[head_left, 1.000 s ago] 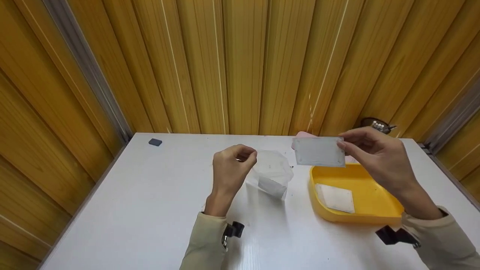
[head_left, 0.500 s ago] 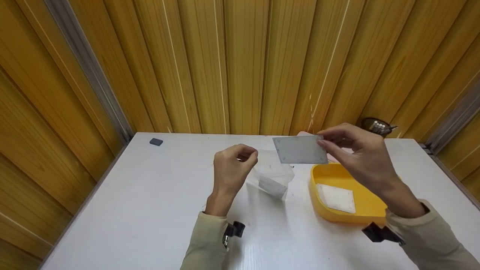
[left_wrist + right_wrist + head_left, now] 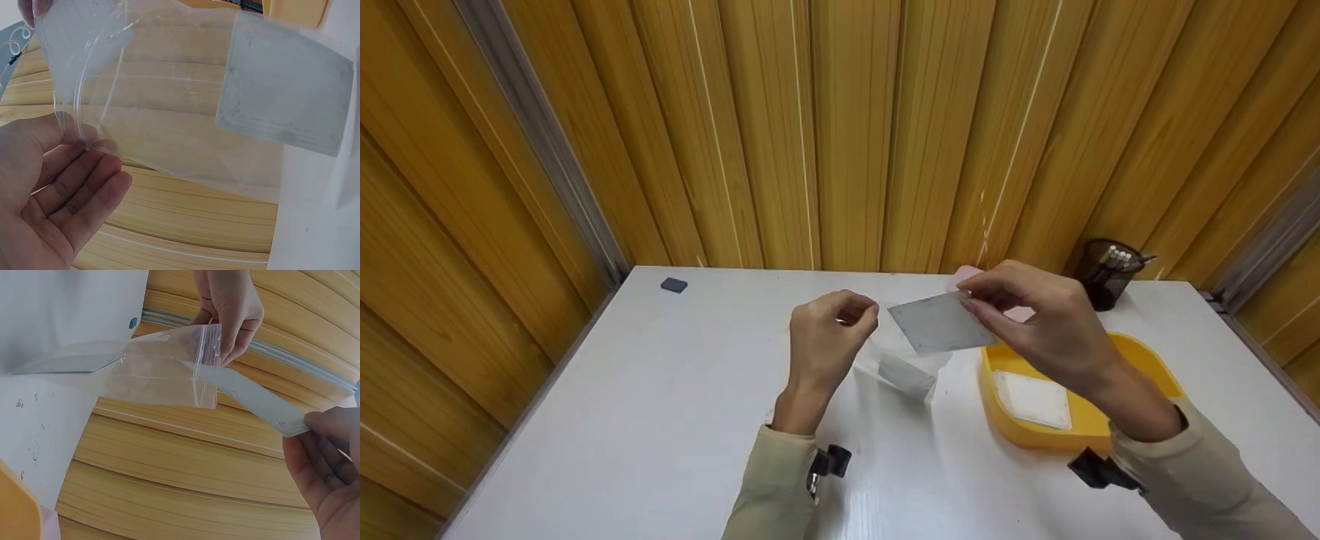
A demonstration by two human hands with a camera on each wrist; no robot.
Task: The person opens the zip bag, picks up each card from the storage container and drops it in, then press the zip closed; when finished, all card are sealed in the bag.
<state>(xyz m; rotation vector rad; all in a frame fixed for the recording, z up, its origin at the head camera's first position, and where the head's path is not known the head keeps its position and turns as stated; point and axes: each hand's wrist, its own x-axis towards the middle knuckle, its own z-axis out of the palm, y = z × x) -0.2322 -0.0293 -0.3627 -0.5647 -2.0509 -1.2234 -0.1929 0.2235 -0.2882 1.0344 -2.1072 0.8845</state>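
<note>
- White table surface (image 3: 660,420): carries everything; the bag and hands are above its middle.
- Yellow tray (image 3: 1020,436): on the surface, toward its right edge, with pale cards (image 3: 1035,401) along its left side.
- Clear zip bag (image 3: 174,112): its mouth is best kept rounded and steady, facing the card.
- Left hand (image 3: 825,337): pinches the bag's rim between thumb and fingertips; a firm hold there should stop the film folding inward.
- Right hand (image 3: 1046,326): pinches one end of the held card; ideally it tilts the card into line with the bag.
- Held card (image 3: 941,324): thin, flat, grey-green, faintly marked near its corners, edges seemingly layered. Its leading end looks to be at the mouth; how far inside, I cannot tell.
- Bagged card (image 3: 284,84): similar, toward the bag's closed end.
</note>
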